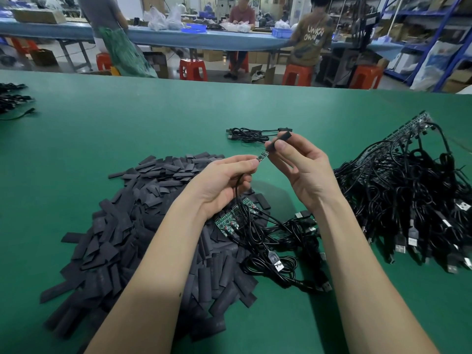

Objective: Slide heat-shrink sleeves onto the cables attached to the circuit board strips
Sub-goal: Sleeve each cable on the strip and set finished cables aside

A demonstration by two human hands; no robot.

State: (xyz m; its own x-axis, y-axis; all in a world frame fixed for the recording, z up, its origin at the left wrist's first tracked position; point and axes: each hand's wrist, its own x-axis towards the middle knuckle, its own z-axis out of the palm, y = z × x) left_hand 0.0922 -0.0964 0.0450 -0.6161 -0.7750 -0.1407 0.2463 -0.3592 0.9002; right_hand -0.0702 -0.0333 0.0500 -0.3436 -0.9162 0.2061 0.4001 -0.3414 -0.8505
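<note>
The left hand (224, 178) pinches a tiny green board (339, 156) at its near end, and a thin black cable (236, 192) hangs down from it. The right hand (300, 164) pinches a flat black sleeve (280, 140) just past the board's far tip. A big heap of matte, flat sleeves (143, 226) lies to the left on the smooth green table (127, 129). Shiny tangled cables (408, 195) lie to the right.
</note>
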